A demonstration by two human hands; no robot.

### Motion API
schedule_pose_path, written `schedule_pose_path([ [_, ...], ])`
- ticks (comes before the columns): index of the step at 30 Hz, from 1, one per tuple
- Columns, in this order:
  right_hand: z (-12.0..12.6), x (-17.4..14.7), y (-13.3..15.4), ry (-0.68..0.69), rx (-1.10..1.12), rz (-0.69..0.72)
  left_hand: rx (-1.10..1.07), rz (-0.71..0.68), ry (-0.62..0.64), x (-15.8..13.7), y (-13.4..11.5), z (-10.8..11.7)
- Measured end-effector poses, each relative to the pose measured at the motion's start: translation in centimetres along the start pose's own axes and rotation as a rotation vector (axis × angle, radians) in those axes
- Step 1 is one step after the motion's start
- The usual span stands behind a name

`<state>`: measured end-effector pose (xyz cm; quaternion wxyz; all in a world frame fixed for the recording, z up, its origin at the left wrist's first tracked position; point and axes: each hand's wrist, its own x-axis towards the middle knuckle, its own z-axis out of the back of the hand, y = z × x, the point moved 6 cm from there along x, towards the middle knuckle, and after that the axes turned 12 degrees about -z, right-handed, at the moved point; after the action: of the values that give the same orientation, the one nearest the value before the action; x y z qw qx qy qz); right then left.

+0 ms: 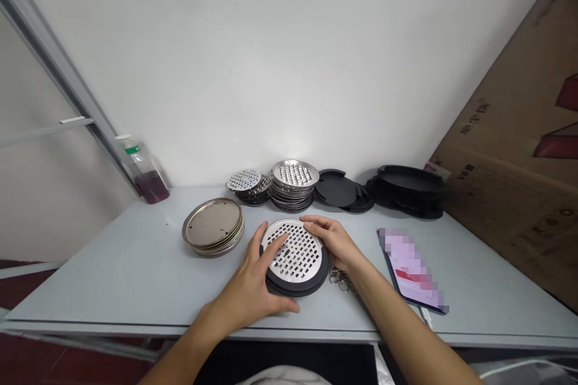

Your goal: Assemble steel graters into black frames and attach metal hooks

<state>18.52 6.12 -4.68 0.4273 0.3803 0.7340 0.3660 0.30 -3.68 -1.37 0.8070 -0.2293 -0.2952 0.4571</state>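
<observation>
Perforated metal disc (295,255) is seated in a round black holder (322,271), set flat near the front edge of the grey table (135,264), between both hands. Left hand (249,286) is spread: index finger is laid over the disc face, another finger is set along its left side, thumb is stretched in front of the holder's near edge; thumb contact cannot be told. Right hand (338,245) is set at the far right rim, thumb tip laid on the metal, index finger stretched along the far edge; whether the rim is actually pinched cannot be told. Small metal rings (343,283) are bunched just right of the holder, partly hidden by the right forearm. Stack of plain metal plates (213,222) is placed left of the disc. Along the wall, left to right: a low pile of perforated discs (244,180), a taller stack of grater discs (294,175), flat black parts (338,190), stacked black trays (410,179). A phone (413,271) is laid at right, with a white cable (425,317) plugged in. Bottle of dark red liquid (152,185) is stood at far left; printed cardboard box (510,150) is stood at far right.
</observation>
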Motion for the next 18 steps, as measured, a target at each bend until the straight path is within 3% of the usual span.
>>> schedule_pose_path([
  [10, -0.2, 0.1, -0.3, -0.027, 0.059, 0.017, 0.092, -0.029, -0.312, -1.5, 0.6, -0.5],
  [18, -0.4, -0.1, -0.1, 0.002, 0.077, 0.040, 0.159, -0.070, -0.441, -2.0, 0.3, -0.5],
])
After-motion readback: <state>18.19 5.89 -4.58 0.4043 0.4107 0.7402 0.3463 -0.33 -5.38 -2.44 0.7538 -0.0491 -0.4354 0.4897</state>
